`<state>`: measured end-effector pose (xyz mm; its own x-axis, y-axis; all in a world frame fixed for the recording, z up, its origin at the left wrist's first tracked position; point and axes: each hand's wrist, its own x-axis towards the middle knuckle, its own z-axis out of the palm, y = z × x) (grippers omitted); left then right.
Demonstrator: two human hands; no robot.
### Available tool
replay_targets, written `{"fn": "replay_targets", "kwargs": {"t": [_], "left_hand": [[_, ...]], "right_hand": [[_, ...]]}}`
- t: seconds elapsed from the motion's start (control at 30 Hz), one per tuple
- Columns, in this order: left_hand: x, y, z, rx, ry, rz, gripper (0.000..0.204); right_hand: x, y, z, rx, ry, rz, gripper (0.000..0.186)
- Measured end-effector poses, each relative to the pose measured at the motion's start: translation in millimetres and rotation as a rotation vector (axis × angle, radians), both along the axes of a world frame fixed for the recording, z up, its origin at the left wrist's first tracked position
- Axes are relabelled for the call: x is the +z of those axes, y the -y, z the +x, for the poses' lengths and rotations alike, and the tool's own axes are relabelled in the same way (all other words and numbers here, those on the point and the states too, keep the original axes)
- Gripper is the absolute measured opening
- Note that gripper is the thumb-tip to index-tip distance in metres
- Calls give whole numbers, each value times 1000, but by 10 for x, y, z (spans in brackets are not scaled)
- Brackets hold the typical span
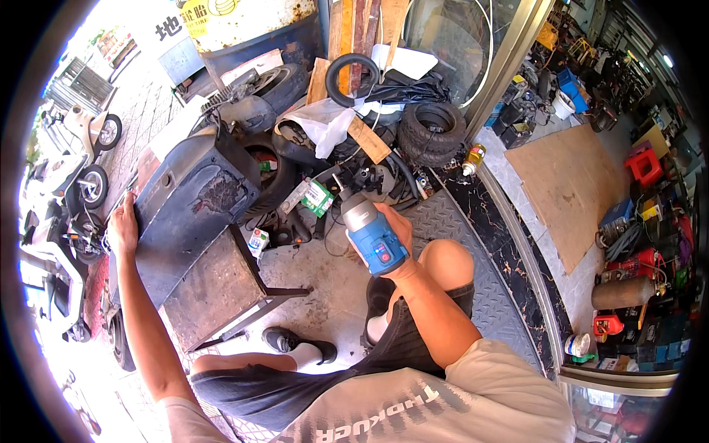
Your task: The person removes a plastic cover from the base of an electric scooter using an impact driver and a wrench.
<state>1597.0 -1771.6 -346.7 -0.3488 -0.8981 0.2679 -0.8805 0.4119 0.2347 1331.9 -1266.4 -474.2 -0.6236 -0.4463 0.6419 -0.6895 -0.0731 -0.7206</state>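
Observation:
My right hand (401, 235) is wrapped round the handle of a blue cordless drill (377, 240). The drill's silver nose and bit point up and to the left, away from my body, and the bit touches nothing that I can see. At the far left, my left hand (122, 227) grips the outer edge of a large dark boxy casing (185, 188), its fingertips partly hidden. A rough, torn-looking patch (223, 193) marks the casing's upper face. Beneath it stands a low, worn table (210, 292) with metal legs.
Beyond the casing lie heaped parts, with stacked tyres (432, 133), an inner tube (353, 77), wood strips and a green-and-white box (317, 198). A yellow bottle (473, 157) stands by the doorway track. Parked scooters (74, 229) line the left; cardboard (569, 188) covers floor inside.

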Motion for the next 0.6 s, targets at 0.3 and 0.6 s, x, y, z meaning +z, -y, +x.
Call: {"fn": "replay_targets", "kwargs": {"t": [0.3, 0.6], "left_hand": [[-7, 0, -10, -11, -2, -6, 89], [-22, -10, -13, -39, -25, -41, 87]], "right_hand": [[-15, -1, -13, 15, -7, -12, 41], [2, -17, -30, 29, -24, -2, 41]]}}
